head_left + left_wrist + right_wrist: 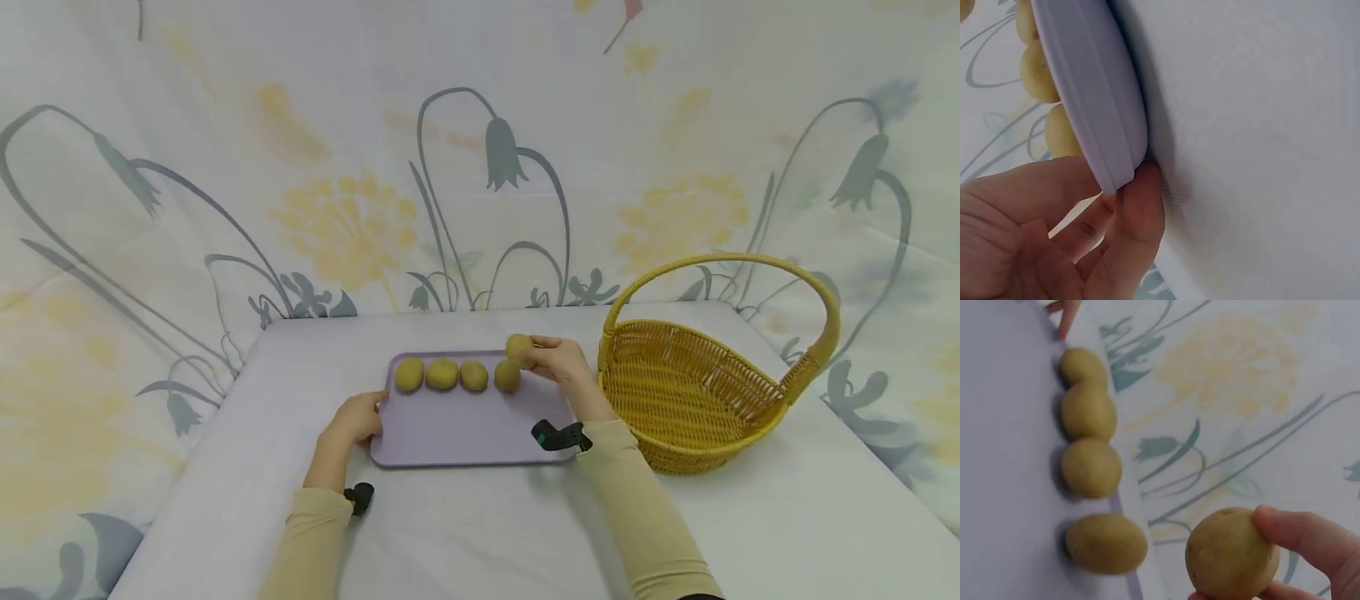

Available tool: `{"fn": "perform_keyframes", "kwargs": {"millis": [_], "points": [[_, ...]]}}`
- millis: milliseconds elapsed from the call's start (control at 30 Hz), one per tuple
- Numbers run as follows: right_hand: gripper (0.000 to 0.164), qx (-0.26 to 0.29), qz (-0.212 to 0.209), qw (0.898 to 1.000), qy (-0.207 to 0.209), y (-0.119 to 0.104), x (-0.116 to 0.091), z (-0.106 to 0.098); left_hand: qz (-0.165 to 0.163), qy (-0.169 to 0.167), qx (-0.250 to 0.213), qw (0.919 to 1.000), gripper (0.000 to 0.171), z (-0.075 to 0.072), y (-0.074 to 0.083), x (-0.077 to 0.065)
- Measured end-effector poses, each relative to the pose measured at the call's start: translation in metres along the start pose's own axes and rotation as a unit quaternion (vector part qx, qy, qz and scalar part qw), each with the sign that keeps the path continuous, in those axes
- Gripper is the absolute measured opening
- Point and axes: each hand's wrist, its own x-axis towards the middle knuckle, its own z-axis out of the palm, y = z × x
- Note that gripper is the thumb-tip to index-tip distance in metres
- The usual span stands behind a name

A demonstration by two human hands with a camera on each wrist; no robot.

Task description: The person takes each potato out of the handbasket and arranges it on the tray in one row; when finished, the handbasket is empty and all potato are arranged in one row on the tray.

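A lilac tray (465,429) lies on the white-covered table, with several potatoes (442,374) in a row along its far edge. My left hand (358,417) pinches the tray's left rim, thumb on top and fingers under it, as the left wrist view shows. Above the right end of the row, my right hand (561,364) holds another potato (1232,555) between thumb and fingers, raised off the tray. In the right wrist view the nearest potato in the row (1107,544) sits slightly apart from the others.
A yellow wicker basket (693,450) with a tall arched handle stands right of the tray, close to my right forearm. Behind the table hangs a floral-patterned cloth (480,233). White cloth (457,533) covers the table in front of the tray.
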Motion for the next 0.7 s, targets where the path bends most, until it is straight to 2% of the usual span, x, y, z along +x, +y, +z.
{"fn": "perform_keyframes", "kwargs": {"millis": [33,67,133,200,267,333,433,533,700], "points": [[0.052,-0.069,-0.015,0.997,0.024,-0.003,-0.004,-0.005,-0.001,0.000,-0.003,1.0000,0.070,0.000,-0.001,0.000],[0.052,-0.143,-0.030,0.988,0.049,-0.004,-0.007,-0.008,-0.001,0.000,-0.006,1.0000,0.071,-0.001,-0.001,0.000],[0.052,-0.273,-0.050,0.957,0.089,-0.001,-0.010,-0.010,0.001,-0.001,-0.012,0.9999,0.071,0.000,-0.002,-0.001],[0.051,-0.362,-0.062,0.923,0.114,0.007,-0.010,-0.012,0.005,-0.003,-0.017,0.9998,0.071,0.003,-0.002,-0.001],[0.050,-0.394,-0.069,0.908,0.123,0.018,-0.007,-0.013,0.009,-0.004,-0.018,0.9998,0.071,0.005,-0.003,-0.001],[0.050,-0.405,-0.072,0.903,0.123,0.028,-0.005,-0.013,0.010,-0.003,-0.017,0.9998,0.070,0.008,-0.004,-0.001],[0.053,-0.404,-0.069,0.903,0.128,0.039,-0.004,-0.012,0.005,-0.002,-0.022,0.9998,0.070,0.011,-0.004,-0.002],[0.056,-0.401,-0.064,0.904,0.133,0.043,-0.004,-0.009,0.000,-0.002,-0.024,0.9997,0.070,0.013,-0.005,-0.003],[0.053,-0.413,-0.068,0.899,0.128,0.042,-0.007,-0.004,-0.002,0.001,-0.022,0.9998,0.071,0.012,-0.006,-0.005]]}}
